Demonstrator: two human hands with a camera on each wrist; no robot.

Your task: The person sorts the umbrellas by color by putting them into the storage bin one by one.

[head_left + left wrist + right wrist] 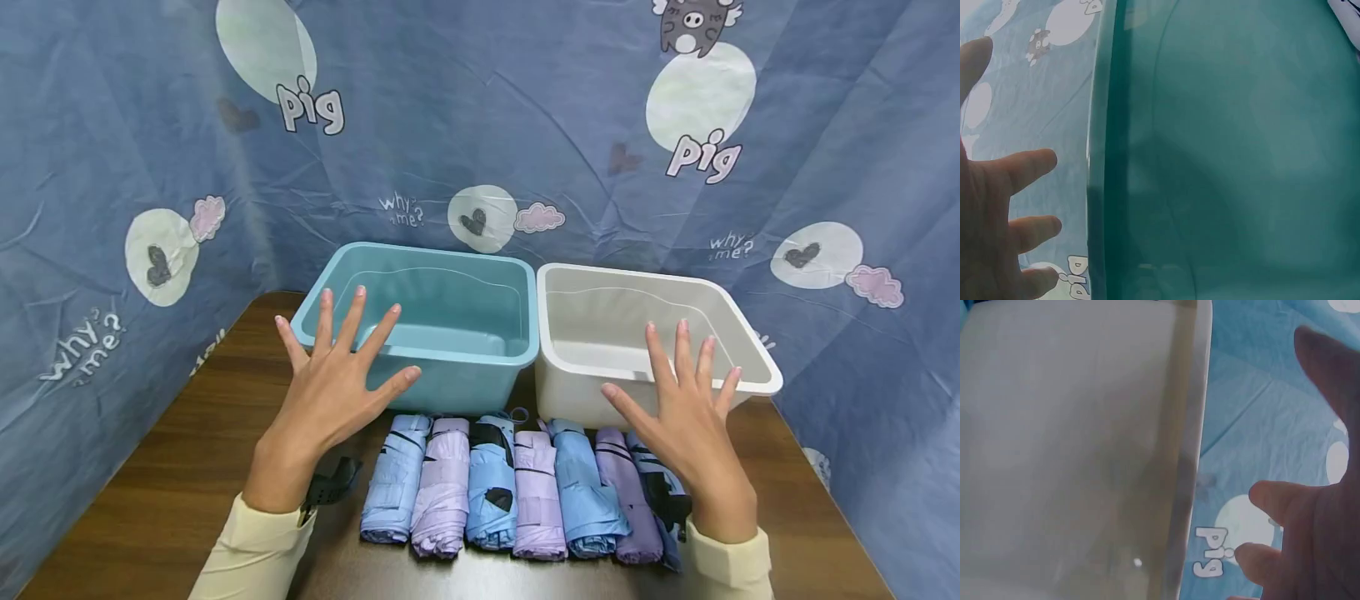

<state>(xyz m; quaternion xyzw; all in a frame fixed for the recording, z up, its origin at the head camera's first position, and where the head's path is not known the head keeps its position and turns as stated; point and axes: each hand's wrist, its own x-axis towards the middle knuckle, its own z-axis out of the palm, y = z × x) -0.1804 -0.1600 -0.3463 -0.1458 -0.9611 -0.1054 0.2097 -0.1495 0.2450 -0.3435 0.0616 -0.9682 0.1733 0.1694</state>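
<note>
My left hand (330, 392) is spread wide in front of the teal bin (450, 379), fingers straight and holding nothing. On the other side, my right hand (686, 425) spreads its fingers before the white bin (577, 396), also holding nothing. Between the hands, several folded umbrellas lie side by side in a row, among them a blue umbrella (395, 483), a lilac umbrella (442, 492) and a purple umbrella (628, 500). The right forearm partly hides the rightmost dark blue umbrella (660, 483). Both wrist views show straight fingers beside a bin wall.
The two bins stand next to each other at the back of the brown wooden table (180, 467). Behind and beside them hangs a blue printed curtain (480, 100). A black strap (333, 482) shows at the left wrist.
</note>
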